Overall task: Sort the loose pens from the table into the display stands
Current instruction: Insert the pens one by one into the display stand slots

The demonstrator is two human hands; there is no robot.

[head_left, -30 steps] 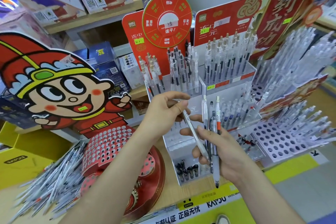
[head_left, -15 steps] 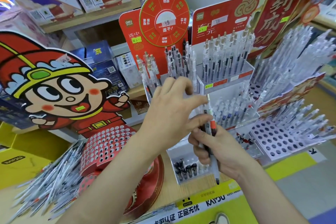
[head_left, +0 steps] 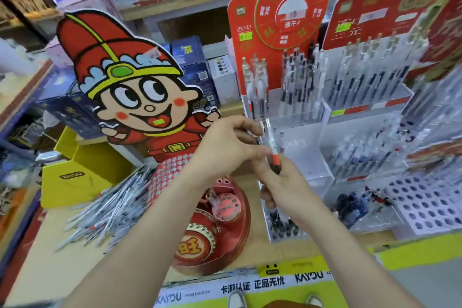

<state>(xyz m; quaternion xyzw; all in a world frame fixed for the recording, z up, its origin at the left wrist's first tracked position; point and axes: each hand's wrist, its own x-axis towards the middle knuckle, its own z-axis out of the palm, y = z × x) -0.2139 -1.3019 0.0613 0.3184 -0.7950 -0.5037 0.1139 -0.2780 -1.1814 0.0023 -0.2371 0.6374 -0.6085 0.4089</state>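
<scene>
Pen bundle held in both hands, just left-front of the clear stand.
Loose pens lie on the tabletop, well left of the stand. Left hand pinches the top of the pen bundle; right hand is clamped round its lower end. Risks: the bundle fans and drops while one pen is pulled, or tips snag the stand's rim and knock racked pens. Open room only left of the stand.

pen: upright, red-banded | loose pens: heaped left | display stands: clear
</scene>
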